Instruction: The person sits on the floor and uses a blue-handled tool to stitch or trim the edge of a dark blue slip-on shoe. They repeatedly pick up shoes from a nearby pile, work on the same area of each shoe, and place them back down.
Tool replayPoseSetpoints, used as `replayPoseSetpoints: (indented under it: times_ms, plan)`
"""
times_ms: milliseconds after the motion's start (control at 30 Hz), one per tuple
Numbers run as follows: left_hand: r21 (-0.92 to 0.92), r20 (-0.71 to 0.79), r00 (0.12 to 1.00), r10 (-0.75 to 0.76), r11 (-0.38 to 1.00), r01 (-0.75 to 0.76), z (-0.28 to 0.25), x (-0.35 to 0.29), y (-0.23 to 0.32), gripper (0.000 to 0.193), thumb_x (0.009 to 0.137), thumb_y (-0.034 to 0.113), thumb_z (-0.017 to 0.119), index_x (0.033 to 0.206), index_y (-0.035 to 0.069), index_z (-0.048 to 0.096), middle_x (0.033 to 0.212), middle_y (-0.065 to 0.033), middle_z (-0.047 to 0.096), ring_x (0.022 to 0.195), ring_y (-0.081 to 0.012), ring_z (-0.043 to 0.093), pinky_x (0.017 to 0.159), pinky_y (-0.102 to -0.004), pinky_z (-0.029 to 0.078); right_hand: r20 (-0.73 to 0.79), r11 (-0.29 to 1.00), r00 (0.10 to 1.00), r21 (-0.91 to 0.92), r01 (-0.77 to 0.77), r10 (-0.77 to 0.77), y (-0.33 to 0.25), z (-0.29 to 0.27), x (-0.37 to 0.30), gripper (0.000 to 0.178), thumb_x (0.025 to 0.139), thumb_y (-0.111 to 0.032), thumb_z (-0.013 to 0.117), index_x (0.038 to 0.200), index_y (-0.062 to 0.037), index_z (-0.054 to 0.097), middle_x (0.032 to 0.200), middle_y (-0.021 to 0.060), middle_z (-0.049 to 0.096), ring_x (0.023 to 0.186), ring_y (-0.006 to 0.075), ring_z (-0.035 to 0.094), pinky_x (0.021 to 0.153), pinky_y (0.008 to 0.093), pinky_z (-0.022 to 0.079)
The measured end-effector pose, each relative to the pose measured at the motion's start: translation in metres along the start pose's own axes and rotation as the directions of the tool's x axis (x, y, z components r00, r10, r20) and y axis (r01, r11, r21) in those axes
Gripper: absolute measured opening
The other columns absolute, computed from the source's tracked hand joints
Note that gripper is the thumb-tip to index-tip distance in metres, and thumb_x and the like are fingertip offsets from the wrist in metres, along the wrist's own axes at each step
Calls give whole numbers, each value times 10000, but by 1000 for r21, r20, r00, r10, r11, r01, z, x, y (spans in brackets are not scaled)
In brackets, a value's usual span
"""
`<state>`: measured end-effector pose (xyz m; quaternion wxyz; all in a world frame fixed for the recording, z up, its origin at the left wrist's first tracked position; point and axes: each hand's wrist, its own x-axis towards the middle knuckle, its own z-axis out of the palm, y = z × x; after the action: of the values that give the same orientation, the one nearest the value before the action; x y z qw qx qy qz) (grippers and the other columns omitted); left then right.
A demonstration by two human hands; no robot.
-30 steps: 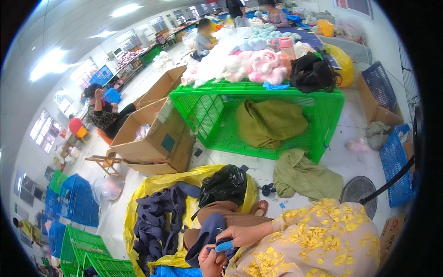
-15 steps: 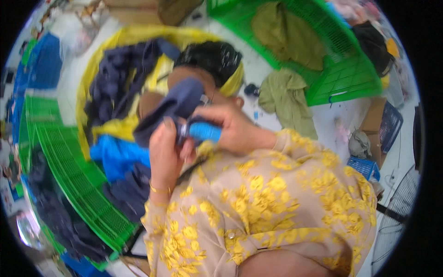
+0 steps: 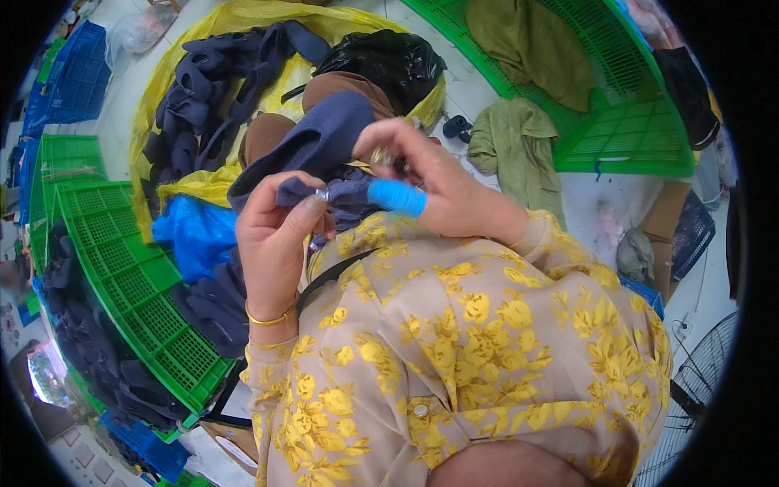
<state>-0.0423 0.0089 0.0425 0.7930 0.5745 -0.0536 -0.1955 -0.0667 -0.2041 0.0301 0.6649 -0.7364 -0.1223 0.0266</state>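
Crate [image 3: 122, 268], green, at left with dark pieces inside. Left hand [image 3: 276, 243] pinches navy fabric piece [image 3: 324, 142] at folded edge, small metal part under thumb. Right hand [image 3: 430, 183], blue finger guard [image 3: 396, 197] on it, grips same piece tight. Step looks like trimming or checking; next move needs steady hold.

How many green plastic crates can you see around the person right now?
2: one green crate at the person's left, holding dark fabric pieces, and another green crate at upper right with an olive garment inside. More may be hidden beyond the picture's rim.
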Motion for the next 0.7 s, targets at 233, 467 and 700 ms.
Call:
replayPoseSetpoints:
  times_ms: [233,467,700]
  plan:
    - [133,127,979,162,975,-178,-20,-2,-7,201,797,-109,648,961,-14,580,1015,-124,616,870,-169,618,755,-275,533,-45,995,998,89,46,-43,1,-12,-1,158,914,15,519,1066,-24,514,812,12,533,699,75,516,629,233,429]
    - [333,202,944,262,888,-318,-23,-5,6,176,729,-152,676,860,-35,657,982,-149,645,890,-204,636,769,-280,533,180,975,973,-142,173,-147,-10,-20,3,413,666,120,538,1013,-51,681,842,100,657,762,213,640,652,288,484]
    - [358,215,943,252,878,-316,-29,-7,6,197,655,-158,664,801,-26,670,962,-169,681,885,-219,652,781,-291,525,309,965,938,-156,212,-156,-14,-16,8,370,686,80,572,1026,-35,665,920,137,685,831,302,662,724,349,520]
